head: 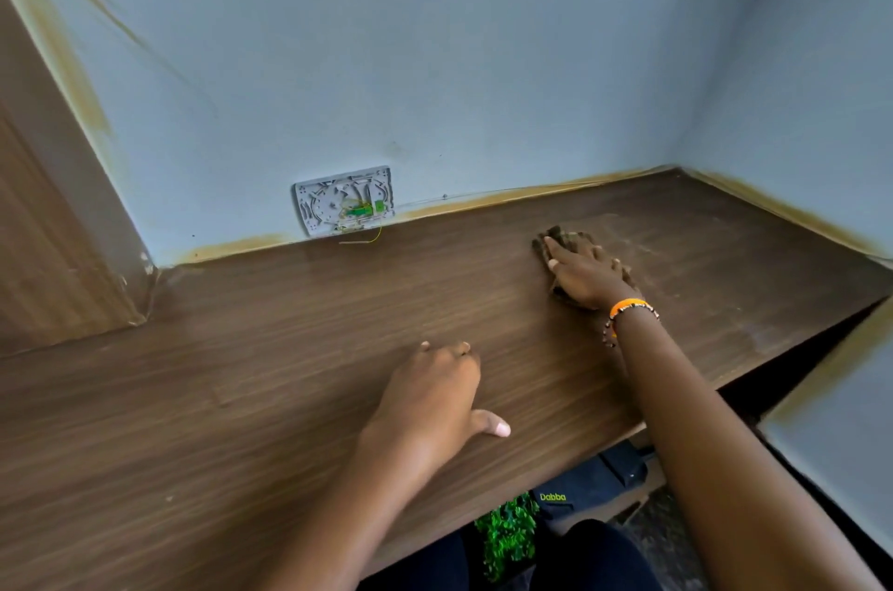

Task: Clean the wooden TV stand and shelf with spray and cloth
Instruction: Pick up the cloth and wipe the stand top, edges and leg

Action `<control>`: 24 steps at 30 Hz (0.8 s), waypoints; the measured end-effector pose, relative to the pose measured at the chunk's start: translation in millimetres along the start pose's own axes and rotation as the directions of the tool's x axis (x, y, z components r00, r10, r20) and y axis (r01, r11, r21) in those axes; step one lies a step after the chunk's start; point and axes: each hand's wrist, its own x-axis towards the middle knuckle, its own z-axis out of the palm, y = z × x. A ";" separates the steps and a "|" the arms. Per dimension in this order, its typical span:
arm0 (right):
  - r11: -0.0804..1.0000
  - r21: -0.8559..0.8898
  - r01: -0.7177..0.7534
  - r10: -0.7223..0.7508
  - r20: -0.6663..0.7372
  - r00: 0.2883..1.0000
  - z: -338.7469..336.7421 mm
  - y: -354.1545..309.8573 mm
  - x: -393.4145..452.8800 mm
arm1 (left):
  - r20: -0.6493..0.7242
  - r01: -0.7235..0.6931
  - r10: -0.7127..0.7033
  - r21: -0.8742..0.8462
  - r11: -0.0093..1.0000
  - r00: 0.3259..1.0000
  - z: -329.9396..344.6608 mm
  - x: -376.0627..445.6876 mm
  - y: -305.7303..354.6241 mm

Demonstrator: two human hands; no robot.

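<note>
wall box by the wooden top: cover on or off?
Off. The grey plastic wall box shows its bare inner tray, with green parts and thin loose wires exposed; one wire hangs onto the brown wooden top.

The right hand lies flat on the cloth at the counter's far right. The left hand rests nearer, left of it. A wall box sits behind, far left.

The right hand covers most of the cloth; only its edges show. The counter runs off the frame's left and bottom edges. Lower centre, a green item beneath it stays unidentifiable.
</note>
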 end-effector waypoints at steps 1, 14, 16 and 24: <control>0.998 -0.010 0.062 -0.062 0.029 0.998 1.7 -14.9 -1.6 | 0.004 -0.010 0.010 -0.009 1.000 1.000 -0.3 -1.6 -0.4; 0.807 0.001 0.591 -0.589 0.096 0.803 6.2 -77.7 12.4 | 0.047 0.005 -0.004 -0.019 1.000 0.999 -0.8 1.7 2.2; 0.927 0.003 0.376 -0.376 0.017 0.926 -6.9 -32.4 44.1 | 0.049 0.017 -0.016 -0.004 1.000 0.999 -2.4 1.9 4.1; 0.945 -0.142 0.296 -0.304 -0.036 0.952 3.9 -87.8 53.6 | 0.138 -0.026 0.024 0.015 1.000 0.990 -7.0 -4.5 4.8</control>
